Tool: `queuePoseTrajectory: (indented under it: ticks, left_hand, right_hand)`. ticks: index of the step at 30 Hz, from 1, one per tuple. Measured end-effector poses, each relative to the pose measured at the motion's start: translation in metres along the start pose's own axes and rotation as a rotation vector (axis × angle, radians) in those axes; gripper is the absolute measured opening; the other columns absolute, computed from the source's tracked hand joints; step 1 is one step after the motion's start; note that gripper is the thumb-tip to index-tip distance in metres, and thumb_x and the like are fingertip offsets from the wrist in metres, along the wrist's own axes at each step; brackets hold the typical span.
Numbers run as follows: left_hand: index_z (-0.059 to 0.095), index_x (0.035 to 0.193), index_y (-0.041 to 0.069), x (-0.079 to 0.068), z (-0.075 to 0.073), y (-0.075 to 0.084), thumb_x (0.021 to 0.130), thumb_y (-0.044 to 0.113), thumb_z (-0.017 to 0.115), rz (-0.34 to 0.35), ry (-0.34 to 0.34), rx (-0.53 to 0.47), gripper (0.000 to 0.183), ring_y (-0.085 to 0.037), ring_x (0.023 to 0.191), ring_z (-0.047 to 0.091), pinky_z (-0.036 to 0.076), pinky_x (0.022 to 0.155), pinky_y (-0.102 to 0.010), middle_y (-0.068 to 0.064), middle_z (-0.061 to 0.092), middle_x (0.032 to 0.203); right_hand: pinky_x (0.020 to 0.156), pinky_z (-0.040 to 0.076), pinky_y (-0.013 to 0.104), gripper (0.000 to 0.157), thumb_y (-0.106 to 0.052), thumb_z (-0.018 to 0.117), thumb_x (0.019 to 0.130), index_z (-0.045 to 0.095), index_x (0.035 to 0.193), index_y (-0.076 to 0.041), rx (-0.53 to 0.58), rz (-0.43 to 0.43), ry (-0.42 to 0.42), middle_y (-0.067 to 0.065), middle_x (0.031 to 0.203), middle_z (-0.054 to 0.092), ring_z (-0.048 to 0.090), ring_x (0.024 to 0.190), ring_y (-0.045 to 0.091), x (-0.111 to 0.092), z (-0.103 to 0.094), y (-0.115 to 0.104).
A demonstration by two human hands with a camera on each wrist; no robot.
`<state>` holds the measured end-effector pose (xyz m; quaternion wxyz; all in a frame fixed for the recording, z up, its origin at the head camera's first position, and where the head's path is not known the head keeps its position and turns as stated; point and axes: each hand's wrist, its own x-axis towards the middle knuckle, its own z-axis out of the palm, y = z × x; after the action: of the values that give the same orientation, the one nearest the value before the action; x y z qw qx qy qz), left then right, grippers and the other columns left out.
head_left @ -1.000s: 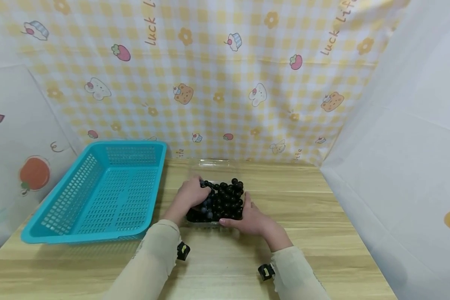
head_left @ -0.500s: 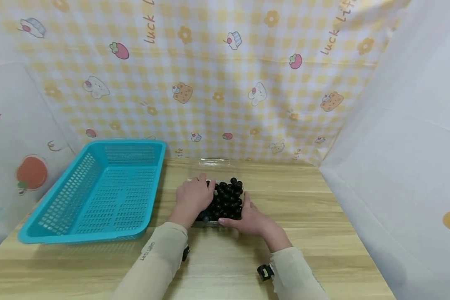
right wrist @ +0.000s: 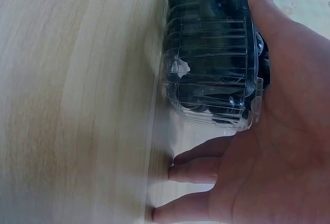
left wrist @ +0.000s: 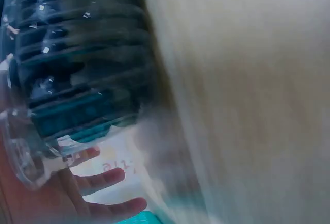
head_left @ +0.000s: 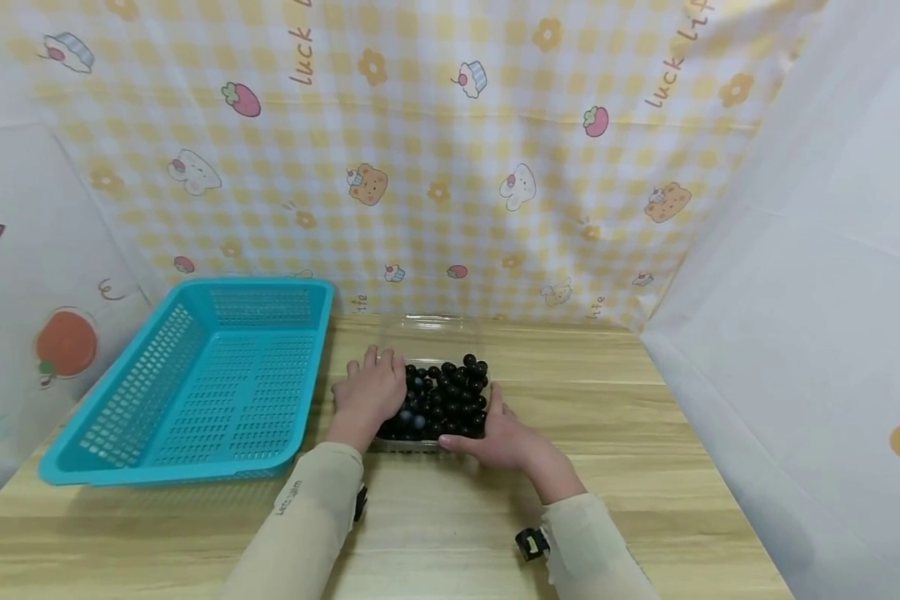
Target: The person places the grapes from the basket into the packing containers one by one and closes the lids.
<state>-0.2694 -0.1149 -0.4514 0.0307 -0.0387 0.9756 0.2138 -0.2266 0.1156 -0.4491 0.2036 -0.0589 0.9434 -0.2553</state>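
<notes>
A clear plastic clamshell box (head_left: 412,447) full of dark round berries (head_left: 453,404) sits on the table, its lid (head_left: 431,333) open toward the back. Most berries are shiny black; some bluish, duller ones lie at the left. My left hand (head_left: 370,392) is at the box's left edge, its fingers spread and pointing away; the left wrist view shows them straight, with nothing in them. My right hand (head_left: 501,440) steadies the opposite side. Its thumb rests along the front rim, and the straight fingers (right wrist: 193,206) reach past the box's end in the right wrist view.
A turquoise perforated plastic basket (head_left: 300,375) stands left of the box, with nothing seen inside. The wooden table (head_left: 607,400) extends right and in front. A yellow checked cloth (head_left: 435,233) hangs behind, and white sheets (head_left: 795,250) hang at the sides.
My left hand has come out of the bluish berries, passed over the left part of the box and shifted left with fingers spread, uncovering berries. The right hand has stayed put.
</notes>
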Motion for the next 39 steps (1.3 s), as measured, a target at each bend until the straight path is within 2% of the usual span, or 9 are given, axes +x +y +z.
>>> queuePoseTrajectory:
  ticks: [10, 16, 21, 24, 26, 29, 32, 35, 39]
  left_hand:
    - [0.029, 0.169, 0.013, -0.005, 0.007, 0.0, 0.114, 0.054, 0.01, 0.006, 0.081, -0.021, 0.071, -0.056, 0.154, 0.031, 0.039, 0.106, -0.085, -0.023, 0.019, 0.177]
    - [0.034, 0.165, 0.009, -0.007, -0.003, 0.007, 0.114, 0.056, 0.019, 0.079, 0.125, 0.025, 0.071, -0.05, 0.154, 0.035, 0.043, 0.108, -0.079, -0.022, 0.026, 0.174]
    - [0.037, 0.164, 0.009, -0.014, -0.012, 0.01, 0.114, 0.052, 0.031, 0.235, 0.1, 0.048, 0.066, -0.044, 0.16, 0.03, 0.027, 0.124, -0.076, -0.018, 0.027, 0.176]
    - [0.038, 0.166, 0.012, -0.021, -0.014, 0.007, 0.114, 0.054, 0.035, 0.363, 0.071, 0.141, 0.067, -0.039, 0.164, 0.025, 0.016, 0.13, -0.073, -0.014, 0.027, 0.177]
    - [0.039, 0.166, 0.013, -0.024, -0.013, 0.003, 0.113, 0.058, 0.035, 0.439, 0.054, 0.212, 0.07, -0.036, 0.165, 0.024, 0.014, 0.131, -0.071, -0.012, 0.028, 0.177]
    - [0.037, 0.167, 0.012, -0.027, -0.01, 0.0, 0.112, 0.062, 0.032, 0.507, 0.019, 0.276, 0.074, -0.033, 0.166, 0.022, 0.013, 0.134, -0.067, -0.011, 0.027, 0.178]
    - [0.033, 0.168, 0.011, -0.025, -0.006, -0.001, 0.111, 0.065, 0.028, 0.512, -0.02, 0.28, 0.079, -0.034, 0.167, 0.02, 0.014, 0.135, -0.063, -0.012, 0.024, 0.178]
    - [0.027, 0.169, 0.009, -0.02, -0.001, 0.0, 0.112, 0.065, 0.023, 0.465, -0.052, 0.239, 0.08, -0.037, 0.167, 0.019, 0.017, 0.135, -0.06, -0.016, 0.019, 0.179]
    - [0.023, 0.169, 0.004, -0.017, 0.002, 0.001, 0.114, 0.059, 0.022, 0.393, -0.052, 0.171, 0.078, -0.042, 0.165, 0.019, 0.016, 0.136, -0.058, -0.024, 0.017, 0.178]
  right_hand:
    - [0.124, 0.037, 0.065, 0.145, -0.085, 0.068, 0.082, -0.014, 0.169, -0.003, 0.015, 0.0, 0.001, 0.038, 0.169, 0.023, 0.033, 0.156, 0.054, -0.001, -0.001, 0.001]
    - [0.125, 0.036, 0.065, 0.144, -0.086, 0.067, 0.082, -0.013, 0.169, -0.003, 0.011, -0.002, -0.003, 0.037, 0.17, 0.024, 0.033, 0.157, 0.052, -0.002, -0.002, 0.001]
    - [0.124, 0.037, 0.065, 0.144, -0.084, 0.068, 0.083, -0.012, 0.169, -0.001, 0.021, -0.011, -0.001, 0.037, 0.17, 0.024, 0.034, 0.157, 0.052, -0.002, -0.001, 0.001]
    - [0.125, 0.037, 0.065, 0.144, -0.085, 0.068, 0.082, -0.011, 0.169, -0.001, 0.023, -0.012, 0.0, 0.036, 0.17, 0.024, 0.033, 0.157, 0.051, -0.001, -0.001, 0.001]
    - [0.124, 0.037, 0.065, 0.145, -0.086, 0.067, 0.082, -0.011, 0.169, -0.002, 0.017, -0.009, 0.0, 0.035, 0.171, 0.023, 0.033, 0.158, 0.051, -0.001, -0.001, 0.002]
    - [0.124, 0.038, 0.065, 0.144, -0.086, 0.068, 0.082, -0.011, 0.17, -0.002, 0.012, -0.007, 0.006, 0.036, 0.171, 0.023, 0.033, 0.157, 0.051, 0.0, -0.001, 0.002]
    - [0.123, 0.039, 0.066, 0.144, -0.084, 0.069, 0.082, -0.01, 0.169, -0.001, 0.012, -0.01, 0.009, 0.037, 0.17, 0.024, 0.035, 0.156, 0.052, 0.0, -0.002, 0.002]
    - [0.122, 0.039, 0.066, 0.143, -0.083, 0.069, 0.083, -0.009, 0.169, 0.0, 0.015, -0.013, 0.012, 0.038, 0.169, 0.025, 0.035, 0.156, 0.052, 0.0, -0.001, 0.002]
    - [0.122, 0.039, 0.067, 0.144, -0.084, 0.069, 0.082, -0.009, 0.169, 0.0, 0.013, -0.016, 0.015, 0.038, 0.169, 0.026, 0.036, 0.155, 0.053, -0.001, -0.002, 0.001]
